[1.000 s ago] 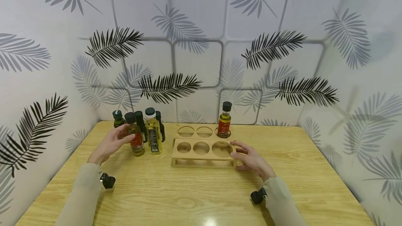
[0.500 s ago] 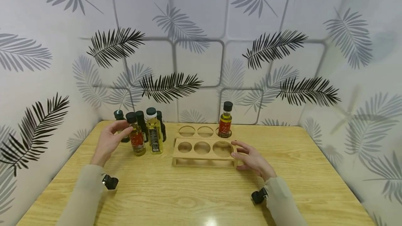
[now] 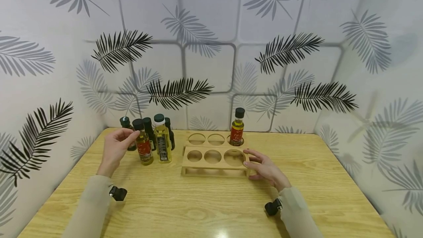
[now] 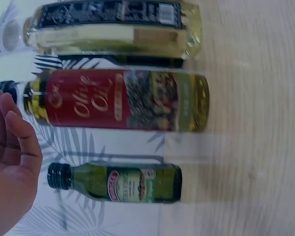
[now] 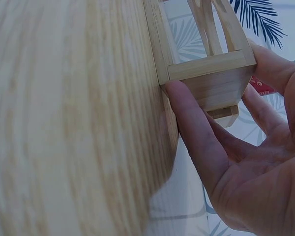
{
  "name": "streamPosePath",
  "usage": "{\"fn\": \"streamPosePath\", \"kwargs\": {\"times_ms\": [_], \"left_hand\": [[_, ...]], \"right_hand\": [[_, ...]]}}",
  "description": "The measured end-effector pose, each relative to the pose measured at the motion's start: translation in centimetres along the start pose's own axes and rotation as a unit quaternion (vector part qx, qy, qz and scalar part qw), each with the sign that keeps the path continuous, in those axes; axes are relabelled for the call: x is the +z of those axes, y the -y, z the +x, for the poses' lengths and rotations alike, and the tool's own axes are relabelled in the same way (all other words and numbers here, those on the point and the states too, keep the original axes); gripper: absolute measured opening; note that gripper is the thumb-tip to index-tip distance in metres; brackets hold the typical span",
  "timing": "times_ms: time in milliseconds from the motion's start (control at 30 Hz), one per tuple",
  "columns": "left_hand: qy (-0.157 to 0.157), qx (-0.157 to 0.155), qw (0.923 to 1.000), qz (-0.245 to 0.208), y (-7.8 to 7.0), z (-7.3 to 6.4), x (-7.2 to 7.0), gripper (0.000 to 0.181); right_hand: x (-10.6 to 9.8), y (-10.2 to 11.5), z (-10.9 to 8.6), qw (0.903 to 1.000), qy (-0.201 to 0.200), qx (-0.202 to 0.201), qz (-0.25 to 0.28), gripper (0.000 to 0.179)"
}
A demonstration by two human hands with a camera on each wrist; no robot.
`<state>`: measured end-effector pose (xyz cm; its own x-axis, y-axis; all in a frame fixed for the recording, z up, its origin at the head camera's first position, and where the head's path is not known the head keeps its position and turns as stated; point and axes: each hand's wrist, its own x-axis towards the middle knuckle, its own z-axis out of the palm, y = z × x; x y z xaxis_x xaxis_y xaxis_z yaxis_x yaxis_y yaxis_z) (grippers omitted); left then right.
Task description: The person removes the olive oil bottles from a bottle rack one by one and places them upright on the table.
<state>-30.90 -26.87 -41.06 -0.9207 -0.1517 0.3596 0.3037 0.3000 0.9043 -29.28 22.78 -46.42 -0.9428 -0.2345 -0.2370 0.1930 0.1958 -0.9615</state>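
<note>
My left hand [image 3: 114, 148] is at the top of a red-labelled olive oil bottle [image 3: 144, 149], its thumb and fingertips pinching by the black cap. The bottle stands upright on the table. In the left wrist view the label of this olive oil bottle [image 4: 88, 98] reads plainly, and fingers [image 4: 23, 130] overlap its cap at the left edge. My right hand [image 3: 266, 168] holds the right end of a two-step wooden bottle rack [image 3: 205, 164]. Seen from the right wrist, the fingers spread over the end panel of the rack [image 5: 219, 88], one at its lower corner.
Another red-labelled bottle [image 3: 236, 131] stands in the rack's back right hole. Close around the left bottle are a clear bottle of yellow oil [image 3: 162, 140], a small green bottle [image 4: 128, 182] and dark bottles [image 3: 148, 129] behind. A patterned wall [image 3: 211, 65] rises behind the table.
My left hand has shifted from around the olive oil bottle's neck up and back toward its cap, uncovering the small green bottle behind. The bottle stays in place; my right hand has not moved.
</note>
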Motion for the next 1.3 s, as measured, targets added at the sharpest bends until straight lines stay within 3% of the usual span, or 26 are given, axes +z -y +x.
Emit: {"fn": "streamPosePath", "kwargs": {"times_ms": [333,600,900,1167,1300], "left_hand": [[0.055,0.011,0.9939,-0.095,-1.5,-0.2,1.7,0.036],[0.091,0.017,0.9853,-0.144,-1.8,-0.4,2.7,0.020],[0.104,-0.016,0.9840,-0.144,-3.1,-0.9,4.6,0.037],[0.127,0.007,0.9854,-0.113,-3.5,-1.0,5.7,0.038],[0.132,0.004,0.9852,-0.109,-3.4,-1.0,6.5,0.041]], "right_hand": [[0.0,0.0,-0.1,1.0000,-0.007,0.005,0.000,0.059],[-0.1,0.0,-0.2,1.0000,-0.006,0.003,-0.003,0.059],[0.0,0.1,-0.1,1.0000,-0.006,0.000,-0.001,0.058],[0.1,0.2,-0.1,1.0000,-0.007,0.001,-0.002,0.058],[0.0,0.0,0.0,1.0000,-0.009,0.003,-0.002,0.059]]}}
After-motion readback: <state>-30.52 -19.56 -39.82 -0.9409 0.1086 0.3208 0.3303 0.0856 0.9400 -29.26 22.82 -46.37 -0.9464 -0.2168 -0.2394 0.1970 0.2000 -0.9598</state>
